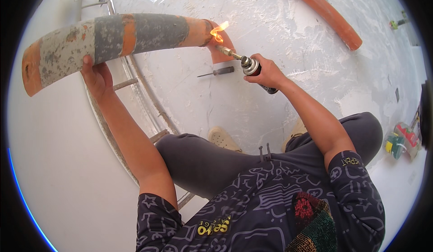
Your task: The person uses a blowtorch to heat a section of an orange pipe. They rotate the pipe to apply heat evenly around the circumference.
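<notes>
A thick orange pipe [153, 31], smeared with grey and pale patches, stretches across the upper left. My left hand [98, 78] grips its near side, thumb on the surface and the other fingers partly hidden beneath. In my right hand [269, 73] is a gas torch [251, 66], a burner nozzle on a small canister. Its nozzle points at the pipe's right end, where a yellow-orange flame [219, 30] burns against the joint. An orange fitting [223, 51] bends down from that end. Just below it, a screwdriver [222, 71] with a dark handle lies on the floor.
Another orange pipe [322, 13] lies on the floor at the upper right. A ladder [151, 94] lies along my left side, under the pipe. Red, green and yellow packages [401, 140] sit at the far right. My shoes [223, 139] stand on the pale, scuffed floor.
</notes>
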Demonstrator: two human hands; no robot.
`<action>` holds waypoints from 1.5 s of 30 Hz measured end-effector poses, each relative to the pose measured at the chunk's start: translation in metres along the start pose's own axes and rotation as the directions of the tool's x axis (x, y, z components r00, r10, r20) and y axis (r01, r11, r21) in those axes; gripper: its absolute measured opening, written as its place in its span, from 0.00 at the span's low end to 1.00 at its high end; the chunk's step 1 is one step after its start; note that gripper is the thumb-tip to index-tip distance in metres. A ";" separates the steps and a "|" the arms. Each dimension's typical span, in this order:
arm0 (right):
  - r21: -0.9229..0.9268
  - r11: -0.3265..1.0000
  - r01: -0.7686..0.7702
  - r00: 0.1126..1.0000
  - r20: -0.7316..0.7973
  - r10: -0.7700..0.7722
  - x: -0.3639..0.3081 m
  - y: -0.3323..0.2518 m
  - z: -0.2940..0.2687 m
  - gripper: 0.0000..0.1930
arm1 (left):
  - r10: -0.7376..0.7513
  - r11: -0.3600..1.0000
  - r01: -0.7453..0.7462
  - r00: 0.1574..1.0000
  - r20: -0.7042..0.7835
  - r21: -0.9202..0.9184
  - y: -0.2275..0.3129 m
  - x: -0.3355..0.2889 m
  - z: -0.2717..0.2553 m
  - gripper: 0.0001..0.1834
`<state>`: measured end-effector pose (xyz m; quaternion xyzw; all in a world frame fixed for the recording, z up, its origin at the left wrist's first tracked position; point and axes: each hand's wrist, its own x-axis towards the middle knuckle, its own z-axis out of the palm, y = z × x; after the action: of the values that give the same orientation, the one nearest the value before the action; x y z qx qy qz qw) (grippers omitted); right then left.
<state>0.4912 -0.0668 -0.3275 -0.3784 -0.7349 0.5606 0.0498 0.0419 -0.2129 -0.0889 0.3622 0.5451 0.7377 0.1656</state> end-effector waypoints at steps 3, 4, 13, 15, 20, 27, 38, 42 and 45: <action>-0.035 0.999 0.005 1.000 0.012 -0.005 -0.001 0.000 0.006 0.37 | -0.003 1.000 0.003 1.000 -0.009 0.002 0.001 -0.001 -0.003 0.47; -0.025 1.000 0.012 1.000 0.012 -0.012 -0.001 0.000 0.008 0.37 | -0.004 1.000 0.004 1.000 0.003 0.027 0.002 -0.001 -0.003 0.49; -0.026 0.999 0.032 0.998 -0.046 -0.033 -0.001 -0.007 0.017 0.36 | 0.026 0.996 -0.025 1.000 -0.005 0.089 0.005 -0.001 0.009 0.50; -0.042 0.998 0.042 0.997 -0.068 -0.045 -0.003 -0.010 0.019 0.35 | 0.031 0.995 -0.029 0.999 -0.019 0.091 0.006 -0.001 0.014 0.49; -0.139 0.987 0.084 0.991 -0.089 -0.097 -0.007 -0.013 0.017 0.35 | 0.025 0.994 -0.025 1.000 -0.003 0.104 0.012 -0.002 0.025 0.47; -0.195 0.974 0.119 0.982 -0.121 -0.144 -0.014 -0.009 0.016 0.35 | 0.030 0.994 -0.029 1.000 -0.002 0.102 0.017 -0.007 0.027 0.48; -0.133 0.986 0.100 0.976 -0.178 -0.123 -0.006 -0.012 -0.005 0.34 | -0.023 0.999 0.026 0.995 0.099 -0.028 0.006 0.001 -0.029 0.51; -0.088 0.993 0.074 0.980 -0.179 -0.089 -0.011 -0.012 -0.023 0.32 | -0.028 0.987 0.048 0.991 0.134 -0.155 0.001 -0.007 -0.036 0.52; -0.044 0.997 0.064 0.983 -0.170 -0.071 -0.014 -0.010 -0.031 0.31 | -0.050 0.920 0.044 0.999 -0.004 -0.389 -0.007 -0.017 -0.020 0.53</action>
<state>0.5121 -0.0516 -0.3028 -0.4009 -0.7509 0.5099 0.1245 0.0381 -0.2352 -0.1044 0.3039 0.3976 0.8295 0.2479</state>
